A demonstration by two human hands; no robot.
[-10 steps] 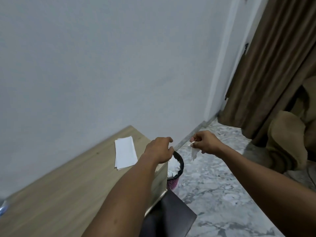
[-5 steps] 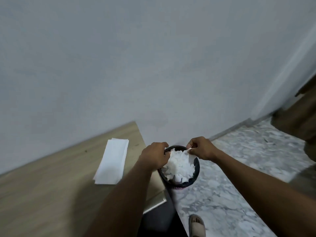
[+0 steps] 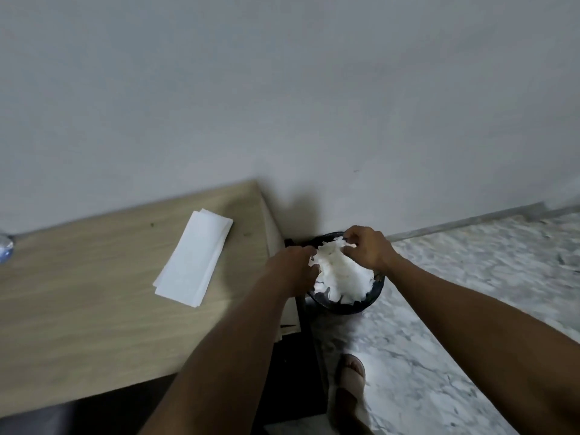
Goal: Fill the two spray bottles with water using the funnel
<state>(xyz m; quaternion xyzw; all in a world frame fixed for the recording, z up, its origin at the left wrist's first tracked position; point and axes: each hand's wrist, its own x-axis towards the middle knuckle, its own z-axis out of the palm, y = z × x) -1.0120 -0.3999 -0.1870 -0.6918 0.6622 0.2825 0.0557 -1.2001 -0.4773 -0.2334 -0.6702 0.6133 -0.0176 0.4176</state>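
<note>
Over the bin [image 3: 345,309], right hand [image 3: 368,249] pinches tissue [image 3: 342,274]; left hand [image 3: 292,271] grip is unclear. Table [image 3: 94,293] lies at nine o'clock, nearer the left.

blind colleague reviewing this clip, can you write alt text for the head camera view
Seen from above, a person's left hand touches and right hand pinches crumpled white paper heaped in a dark round bin on a marble floor. Beside it, folded white tissues lie on a wooden table; a sandalled foot shows below.
</note>
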